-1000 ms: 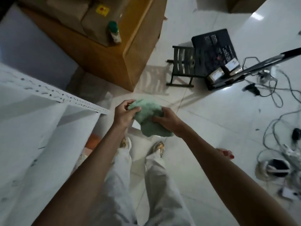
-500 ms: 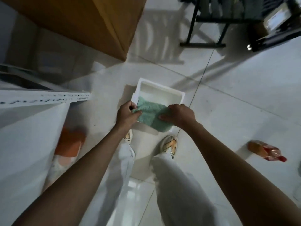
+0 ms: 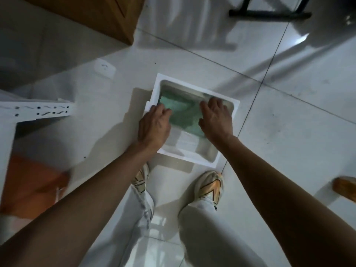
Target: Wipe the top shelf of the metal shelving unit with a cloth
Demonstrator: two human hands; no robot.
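Cloth [image 3: 182,110], green, lies spread inside the white tray [image 3: 227,151] on the tiled floor [image 3: 289,132], just ahead of the person's shoes [image 3: 210,185]. Both the left hand [image 3: 154,126] and right hand [image 3: 216,117] press it down with fingers extended. Left of them juts the white metal shelf edge [image 3: 36,111]; beyond stands a wooden cabinet [image 3: 100,14].

Nubby green cloth [image 3: 181,110] lies in a matt white foam tray [image 3: 194,160] on glossy tiled floor [image 3: 289,116].
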